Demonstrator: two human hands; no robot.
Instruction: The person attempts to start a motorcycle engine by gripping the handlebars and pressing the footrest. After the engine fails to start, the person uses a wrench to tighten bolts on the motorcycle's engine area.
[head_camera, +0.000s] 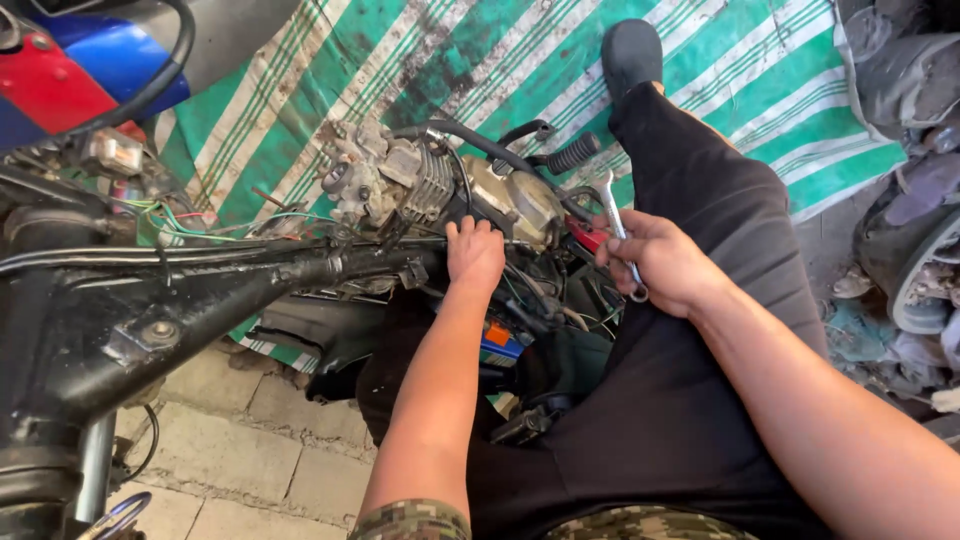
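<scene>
Left hand (474, 252) pressed closed against motorcycle engine (440, 190), right hand (662, 262) gripping silver wrench (620, 232), striped green tarp (480, 60) over paved floor (250, 450)

A motorcycle repair spot, floor-level: a stripped black motorcycle frame (180, 300) lies across the view, its bare engine (440, 190) resting near the lower edge of a grimy green-and-white striped tarp (420, 50) (oil stains everywhere). Loose wires (190, 222) trail out, a spanner (620, 235) is in play, worn parts (915, 220) piled at the tarp's right edge.

Head view, steeply down, close over engine (440, 190)
</scene>
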